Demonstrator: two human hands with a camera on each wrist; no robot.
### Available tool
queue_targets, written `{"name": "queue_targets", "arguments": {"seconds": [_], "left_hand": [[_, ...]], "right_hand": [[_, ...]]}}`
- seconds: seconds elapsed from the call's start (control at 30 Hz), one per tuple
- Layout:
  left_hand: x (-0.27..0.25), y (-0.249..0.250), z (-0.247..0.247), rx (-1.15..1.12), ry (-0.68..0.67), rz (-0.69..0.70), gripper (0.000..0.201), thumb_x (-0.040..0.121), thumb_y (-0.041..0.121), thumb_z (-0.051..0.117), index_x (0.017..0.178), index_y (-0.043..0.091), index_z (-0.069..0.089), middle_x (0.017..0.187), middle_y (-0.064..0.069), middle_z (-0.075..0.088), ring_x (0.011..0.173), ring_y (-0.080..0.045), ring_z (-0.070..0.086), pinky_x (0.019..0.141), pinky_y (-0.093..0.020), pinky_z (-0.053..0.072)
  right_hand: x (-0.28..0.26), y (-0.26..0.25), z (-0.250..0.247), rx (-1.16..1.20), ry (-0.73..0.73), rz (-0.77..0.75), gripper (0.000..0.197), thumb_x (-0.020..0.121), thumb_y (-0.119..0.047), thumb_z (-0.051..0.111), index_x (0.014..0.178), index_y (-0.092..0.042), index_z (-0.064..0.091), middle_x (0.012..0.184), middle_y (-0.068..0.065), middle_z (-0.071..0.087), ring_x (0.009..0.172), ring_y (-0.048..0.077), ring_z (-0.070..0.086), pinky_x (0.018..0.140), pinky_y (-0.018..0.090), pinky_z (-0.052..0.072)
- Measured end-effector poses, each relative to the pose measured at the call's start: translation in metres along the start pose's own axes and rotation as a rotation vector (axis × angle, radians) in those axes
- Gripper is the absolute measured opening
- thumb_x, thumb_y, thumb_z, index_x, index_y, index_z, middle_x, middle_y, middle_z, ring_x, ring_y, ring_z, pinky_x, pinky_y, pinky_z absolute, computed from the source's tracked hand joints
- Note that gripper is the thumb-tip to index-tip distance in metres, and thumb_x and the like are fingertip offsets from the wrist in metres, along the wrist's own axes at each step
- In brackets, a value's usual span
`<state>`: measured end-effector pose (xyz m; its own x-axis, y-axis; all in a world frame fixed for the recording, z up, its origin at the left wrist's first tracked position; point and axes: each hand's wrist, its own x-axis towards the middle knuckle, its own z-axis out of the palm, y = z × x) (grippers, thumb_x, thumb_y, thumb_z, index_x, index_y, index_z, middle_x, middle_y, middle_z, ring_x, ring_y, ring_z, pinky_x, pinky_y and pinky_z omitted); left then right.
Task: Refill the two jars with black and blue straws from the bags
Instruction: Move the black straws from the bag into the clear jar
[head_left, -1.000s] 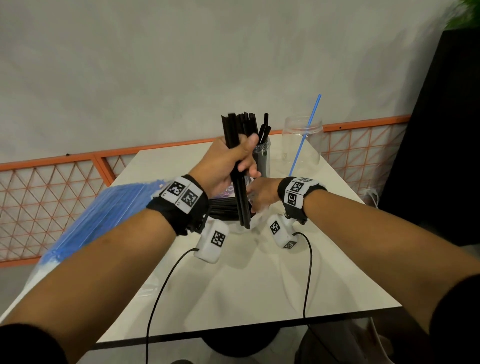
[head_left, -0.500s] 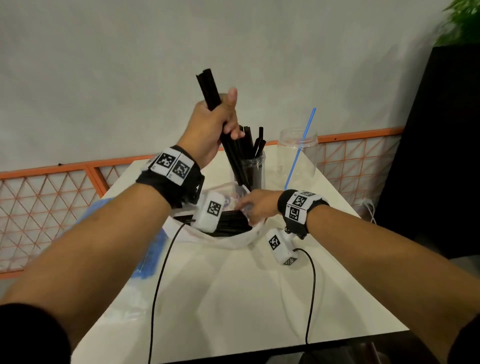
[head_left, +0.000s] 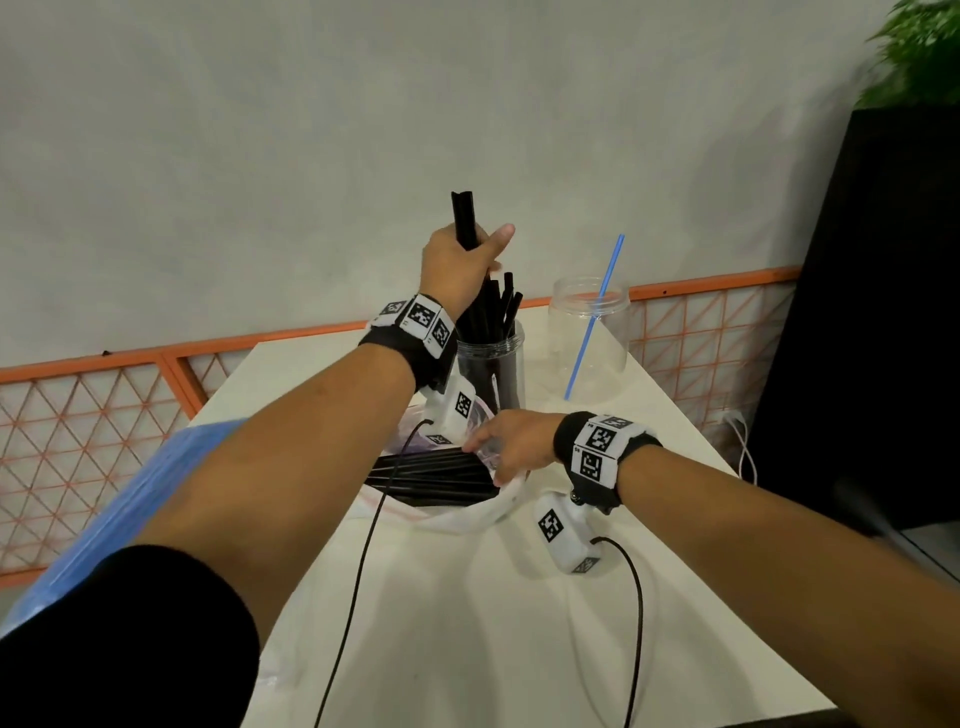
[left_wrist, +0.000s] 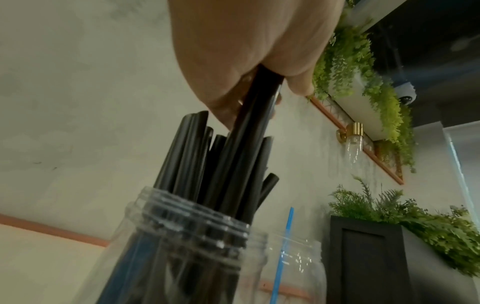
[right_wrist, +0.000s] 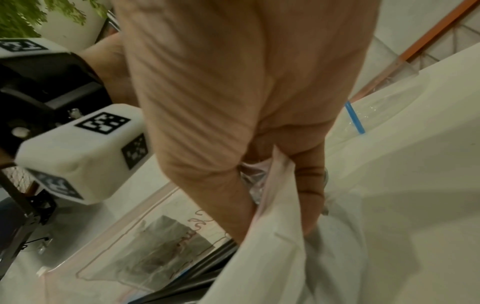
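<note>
From where I watch, the smooth off-white rectangular table (head_left: 467, 623) carries everything, and its slick top is my first worry: the long flat clear-plastic bag of blue straws (head_left: 130, 509) hangs over the table's left edge and could slide off if my forearm brushes it. Nearer the middle, the floppy transparent bag of black straws (head_left: 436, 475) lies on its side, mouth pinched open by my right hand (head_left: 511, 441); the film is thin and crinkly, so a careless tug could spill the loose sticks. Behind it stand two clear, ribbed-neck plastic jars. The left jar (left_wrist: 182, 236) is already crowded with rigid matte black tubes, and my left hand (head_left: 457, 265) is closed round a fresh bundle of black straws (left_wrist: 249, 144) with its lower ends inside that neck; I judge that forcing it in at a slant could jam the bundle or tip the light jar. The right jar (head_left: 589, 338) holds only one thin blue straw (head_left: 595, 317), leaning.
</note>
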<state>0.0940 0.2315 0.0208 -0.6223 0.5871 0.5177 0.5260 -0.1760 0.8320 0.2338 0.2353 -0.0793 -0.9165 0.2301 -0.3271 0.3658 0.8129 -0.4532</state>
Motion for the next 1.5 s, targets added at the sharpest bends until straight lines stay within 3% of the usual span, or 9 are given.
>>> {"name": "queue_targets", "arguments": {"seconds": [0.17, 0.27, 0.37, 0.5, 0.6, 0.7, 0.9, 1.3, 1.5], "left_hand": [[0.004, -0.005, -0.011, 0.358, 0.066, 0.226, 0.031, 0.086, 0.03, 0.068, 0.112, 0.024, 0.053, 0.085, 0.006, 0.061, 0.081, -0.01, 0.061, 0.076, -0.033, 0.053], [-0.004, -0.016, -0.013, 0.733, -0.145, 0.249, 0.045, 0.097, 0.041, 0.051, 0.14, 0.028, 0.044, 0.124, -0.002, 0.06, 0.114, -0.021, 0.055, 0.096, -0.041, 0.045], [-0.014, -0.016, -0.016, 1.04, -0.296, 0.177, 0.048, 0.103, 0.051, 0.03, 0.141, 0.028, 0.05, 0.15, -0.003, 0.043, 0.141, -0.028, 0.031, 0.115, -0.054, 0.02], [-0.04, 0.012, -0.032, 0.632, 0.087, 0.326, 0.023, 0.092, 0.039, 0.051, 0.098, 0.024, 0.068, 0.097, 0.007, 0.066, 0.093, -0.015, 0.06, 0.079, -0.03, 0.044], [-0.072, 0.009, -0.037, 0.51, -0.323, -0.028, 0.017, 0.082, 0.016, 0.059, 0.066, 0.02, 0.065, 0.051, 0.007, 0.064, 0.05, -0.01, 0.063, 0.052, -0.024, 0.047], [-0.101, -0.019, -0.036, 0.856, -0.726, -0.212, 0.013, 0.082, 0.011, 0.062, 0.079, 0.006, 0.074, 0.067, -0.004, 0.071, 0.064, -0.021, 0.07, 0.058, -0.029, 0.056], [-0.112, -0.07, -0.035, 1.11, -0.849, -0.196, 0.032, 0.088, 0.02, 0.062, 0.116, 0.006, 0.066, 0.105, -0.008, 0.068, 0.099, -0.026, 0.063, 0.084, -0.034, 0.049], [-0.105, -0.095, -0.034, 1.161, -0.805, -0.097, 0.012, 0.084, 0.019, 0.068, 0.09, 0.014, 0.059, 0.093, -0.008, 0.064, 0.083, -0.025, 0.057, 0.07, -0.03, 0.041], [-0.116, -0.09, -0.047, 1.088, -0.81, -0.057, 0.008, 0.09, 0.012, 0.056, 0.095, 0.018, 0.053, 0.108, -0.012, 0.067, 0.085, -0.021, 0.053, 0.075, -0.028, 0.038]], "right_hand": [[0.001, 0.0, 0.0, 0.01, 0.002, -0.003, 0.062, 0.08, -0.007, 0.068, 0.138, -0.022, 0.049, 0.142, 0.002, 0.046, 0.125, 0.021, 0.047, 0.102, 0.037, 0.047], [0.0, -0.001, 0.0, 0.012, 0.001, 0.0, 0.062, 0.081, -0.007, 0.067, 0.138, -0.021, 0.049, 0.143, 0.002, 0.045, 0.126, 0.021, 0.046, 0.103, 0.036, 0.046], [-0.002, -0.003, 0.0, 0.02, -0.002, 0.003, 0.06, 0.083, -0.009, 0.065, 0.139, -0.021, 0.048, 0.141, 0.002, 0.046, 0.123, 0.021, 0.048, 0.101, 0.037, 0.048], [-0.005, -0.005, -0.002, 0.037, 0.027, 0.001, 0.062, 0.085, -0.011, 0.063, 0.142, -0.021, 0.042, 0.145, 0.003, 0.043, 0.126, 0.023, 0.047, 0.102, 0.039, 0.047], [-0.007, -0.005, -0.002, 0.008, 0.064, 0.004, 0.064, 0.083, -0.012, 0.065, 0.142, -0.02, 0.042, 0.142, 0.002, 0.045, 0.126, 0.023, 0.048, 0.102, 0.037, 0.046], [-0.006, -0.006, -0.002, 0.032, 0.145, 0.015, 0.05, 0.079, -0.01, 0.069, 0.127, -0.01, 0.055, 0.113, 0.01, 0.061, 0.104, 0.029, 0.059, 0.088, 0.036, 0.052], [-0.007, -0.003, 0.003, 0.148, 0.243, 0.002, 0.068, 0.077, -0.002, 0.067, 0.14, -0.019, 0.047, 0.127, 0.005, 0.06, 0.111, 0.022, 0.057, 0.096, 0.034, 0.049], [-0.003, 0.003, 0.0, 0.147, 0.285, -0.024, 0.072, 0.078, 0.0, 0.064, 0.143, -0.022, 0.042, 0.135, 0.003, 0.054, 0.117, 0.02, 0.053, 0.096, 0.028, 0.047], [-0.001, 0.006, -0.004, 0.107, 0.313, 0.003, 0.056, 0.086, -0.009, 0.059, 0.14, -0.02, 0.047, 0.134, 0.005, 0.055, 0.118, 0.021, 0.053, 0.088, 0.02, 0.041]]}}
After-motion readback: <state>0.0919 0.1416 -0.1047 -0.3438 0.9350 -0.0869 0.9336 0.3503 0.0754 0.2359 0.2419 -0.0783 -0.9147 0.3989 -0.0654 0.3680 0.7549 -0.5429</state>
